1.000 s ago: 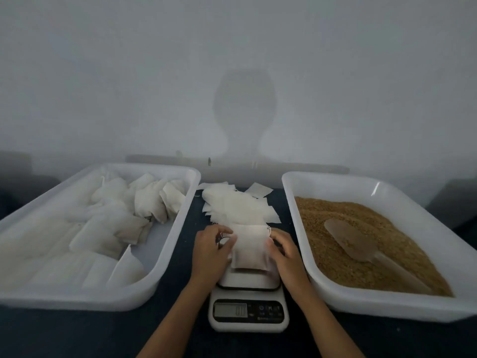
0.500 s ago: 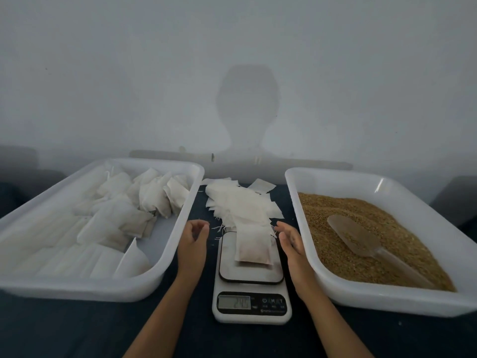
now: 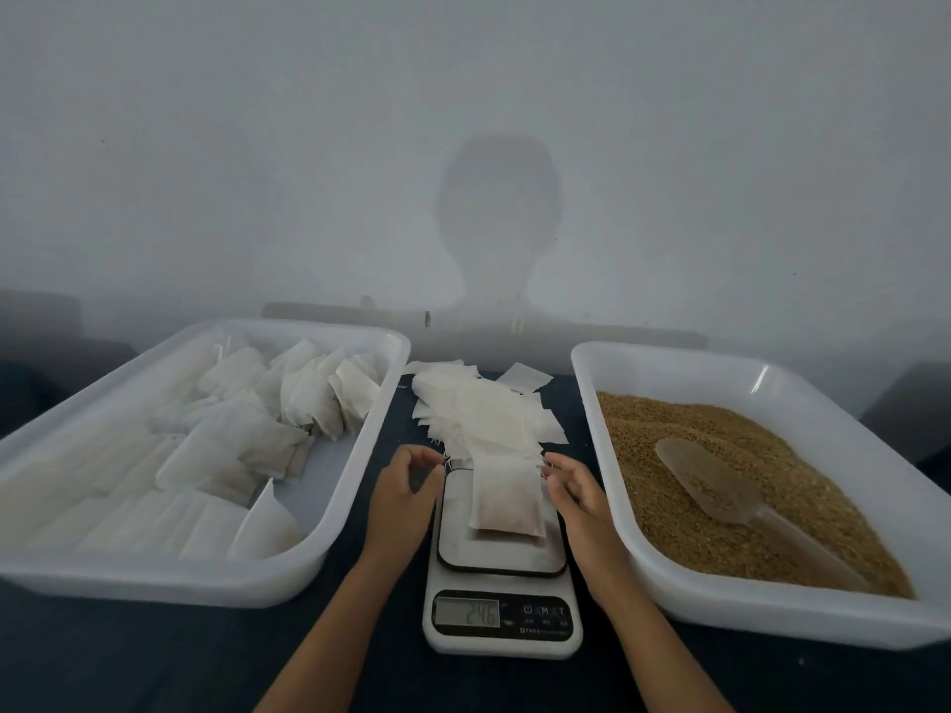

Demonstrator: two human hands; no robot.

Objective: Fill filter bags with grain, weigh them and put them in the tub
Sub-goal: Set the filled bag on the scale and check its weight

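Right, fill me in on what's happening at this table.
A person is weighing a filled filter bag, which lies alone on the kitchen scale with the display lit. The left hand and right hand hover on either side, holding nothing. Filled bags sit in the left tub, empty bags are piled behind the scale, and the right tub holds grain with a scoop lying on it.

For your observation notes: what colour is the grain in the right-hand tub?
Golden brown grain in a white tub, shown best in the head view.
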